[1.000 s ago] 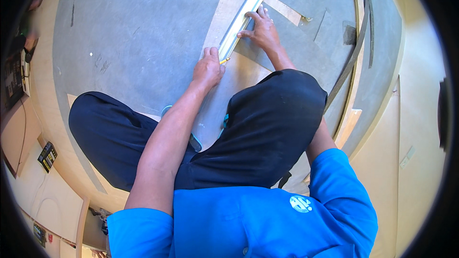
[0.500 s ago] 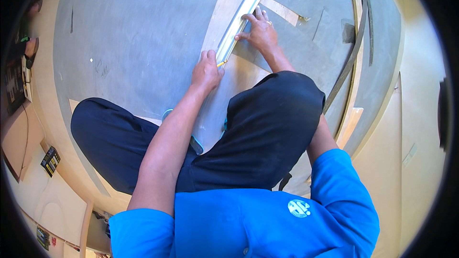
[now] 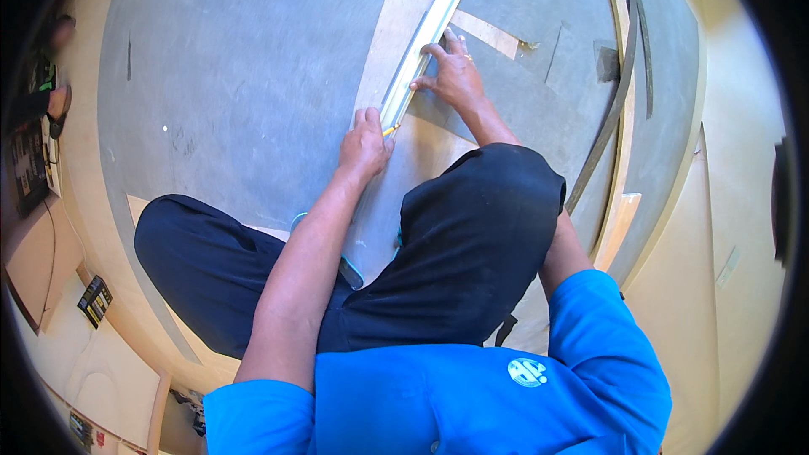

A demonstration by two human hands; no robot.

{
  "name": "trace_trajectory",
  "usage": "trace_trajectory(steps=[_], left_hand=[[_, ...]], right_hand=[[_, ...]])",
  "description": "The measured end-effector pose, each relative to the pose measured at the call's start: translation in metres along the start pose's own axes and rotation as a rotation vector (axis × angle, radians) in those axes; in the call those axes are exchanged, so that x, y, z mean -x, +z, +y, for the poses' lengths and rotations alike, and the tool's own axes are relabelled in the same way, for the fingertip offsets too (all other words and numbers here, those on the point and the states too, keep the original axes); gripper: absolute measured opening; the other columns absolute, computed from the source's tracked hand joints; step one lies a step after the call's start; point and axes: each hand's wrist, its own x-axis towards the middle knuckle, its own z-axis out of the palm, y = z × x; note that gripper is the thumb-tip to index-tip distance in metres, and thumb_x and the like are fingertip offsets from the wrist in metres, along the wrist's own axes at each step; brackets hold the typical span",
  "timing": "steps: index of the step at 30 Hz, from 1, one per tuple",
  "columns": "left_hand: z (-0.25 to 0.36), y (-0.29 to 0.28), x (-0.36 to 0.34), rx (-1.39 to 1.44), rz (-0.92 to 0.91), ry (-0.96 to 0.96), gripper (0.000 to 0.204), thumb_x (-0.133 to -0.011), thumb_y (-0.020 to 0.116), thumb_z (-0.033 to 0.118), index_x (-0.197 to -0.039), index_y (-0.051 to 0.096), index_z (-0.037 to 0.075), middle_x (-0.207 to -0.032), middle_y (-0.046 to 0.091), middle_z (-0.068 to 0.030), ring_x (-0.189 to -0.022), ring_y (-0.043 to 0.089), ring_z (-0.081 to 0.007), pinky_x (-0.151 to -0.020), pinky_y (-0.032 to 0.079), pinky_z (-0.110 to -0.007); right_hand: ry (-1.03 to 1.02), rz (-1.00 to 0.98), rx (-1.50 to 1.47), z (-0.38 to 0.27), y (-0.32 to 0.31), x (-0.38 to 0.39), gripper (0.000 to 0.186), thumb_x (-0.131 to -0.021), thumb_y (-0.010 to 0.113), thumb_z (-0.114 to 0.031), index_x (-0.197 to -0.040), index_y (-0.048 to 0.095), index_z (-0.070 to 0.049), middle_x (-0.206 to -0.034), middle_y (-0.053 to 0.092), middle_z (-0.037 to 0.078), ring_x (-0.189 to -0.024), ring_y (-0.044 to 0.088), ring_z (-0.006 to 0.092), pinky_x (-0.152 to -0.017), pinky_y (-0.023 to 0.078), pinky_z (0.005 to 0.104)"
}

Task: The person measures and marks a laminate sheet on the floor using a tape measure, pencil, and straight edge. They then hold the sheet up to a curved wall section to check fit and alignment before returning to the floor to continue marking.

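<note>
A long, pale metal straightedge slants across a thin light-brown wooden sheet on the grey work surface. My left hand is closed at the bar's near end, with a slim yellow pencil sticking out between thumb and fingers towards the bar. Farther up, my right hand holds the straightedge from its right side. The thumb and index fingertip press on the bar, and the other fingers lie along its edge. The left palm and most of the pencil are hidden.
On the right, a long wooden strip and dark bent strips lie lengthwise. My bent knees frame the work on both sides. At the far left, another person's foot shows. A dark box with yellow marks lies lower left.
The whole view has shifted slightly, so the scene sits lower in the picture. Both hands keep nearly the same hold on the pencil and the straightedge.
</note>
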Motion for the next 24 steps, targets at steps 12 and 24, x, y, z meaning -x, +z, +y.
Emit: trace_trajectory(steps=[12, 24], left_hand=[[0.0051, -0.0018, -0.0006, -0.010, -0.040, -0.041, 0.055, -0.088, 0.079, 0.020, -0.125, 0.042, 0.002, -0.129, 0.052, -0.0263, -0.104, 0.067, -0.0508, -0.091, 0.055, -0.057], [0.0050, -0.0033, -0.0015, 0.002, -0.056, -0.047, 0.055, -0.088, 0.078, 0.020, -0.125, 0.042, 0.001, -0.130, 0.052, -0.0274, -0.105, 0.066, -0.0517, -0.091, 0.055, -0.058]], right_hand=[[0.017, -0.034, 0.015, 0.0033, 0.0012, -0.0009, 0.085, -0.059, 0.096, -0.051, -0.134, 0.069, -0.024, -0.167, 0.034, 0.022, -0.153, 0.031, 0.0522, -0.119, 0.040, 0.0584], [-0.009, -0.020, 0.018, 0.0031, 0.0010, 0.0018, 0.081, -0.063, 0.094, -0.052, -0.134, 0.068, -0.023, -0.168, 0.033, 0.020, -0.152, 0.032, 0.0515, -0.118, 0.044, 0.0555]])
